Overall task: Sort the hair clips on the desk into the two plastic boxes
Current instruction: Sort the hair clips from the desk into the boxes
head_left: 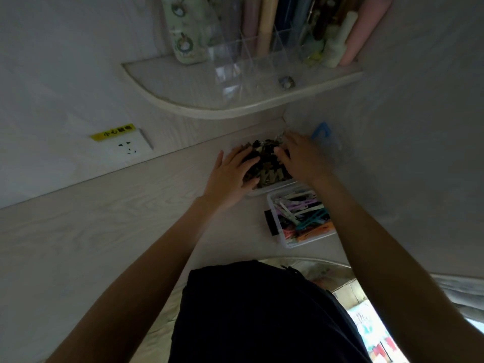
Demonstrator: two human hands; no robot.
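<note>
Two clear plastic boxes stand on the pale wooden desk. The far box (264,191) is heaped with dark claw clips (267,163). My left hand (231,174) lies on the left side of that heap, fingers spread over the clips. My right hand (301,157) covers the heap's right side, fingers bent down onto it. The near box (289,243) holds several flat clips (301,216) in pink, white, teal and orange. A black clip (271,222) lies against that box's left wall.
A wall socket (128,148) with a yellow label sits at the left. Above, a curved shelf (235,106) carries a clear organiser (251,64) with tubes and pens. A blue hook (320,131) sticks to the right wall. My dark shirt (262,310) fills the foreground.
</note>
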